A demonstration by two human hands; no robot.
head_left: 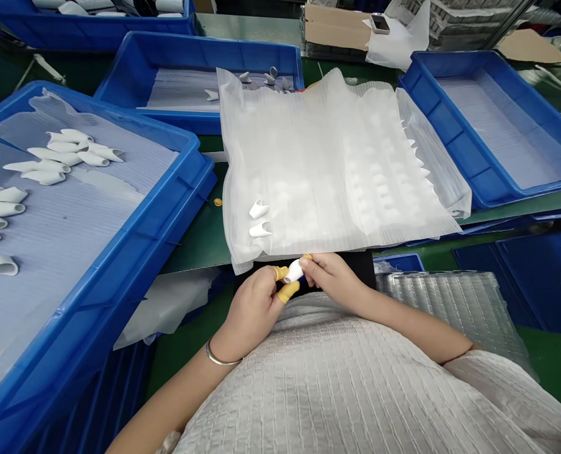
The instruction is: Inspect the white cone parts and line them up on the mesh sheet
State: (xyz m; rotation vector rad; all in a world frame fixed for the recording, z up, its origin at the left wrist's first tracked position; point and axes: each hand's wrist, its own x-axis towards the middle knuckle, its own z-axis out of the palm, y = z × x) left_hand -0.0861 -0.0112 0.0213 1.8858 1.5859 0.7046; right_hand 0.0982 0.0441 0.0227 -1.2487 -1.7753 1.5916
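Close to my body, in front of the table edge, both hands hold one small white hollow plastic part (294, 272). My left hand (256, 302), with yellow finger cots on thumb and forefinger, grips its left end. The fingertips of my right hand (330, 274) pinch its other end, and a yellow cot shows there too. Just beyond lies a white foam sheet (299, 170). On its near left corner rest two loose white parts, an upper one (259, 209) and a lower one (260, 229). Rows of similar shapes show faintly under the sheet's right half.
A blue bin (133, 233) at left holds several white parts on foam. Behind the sheet, another blue bin (166, 44) contains several small parts. A foam-lined blue bin (469, 151) stands at right. Clear plastic trays (450, 296) sit low at right.
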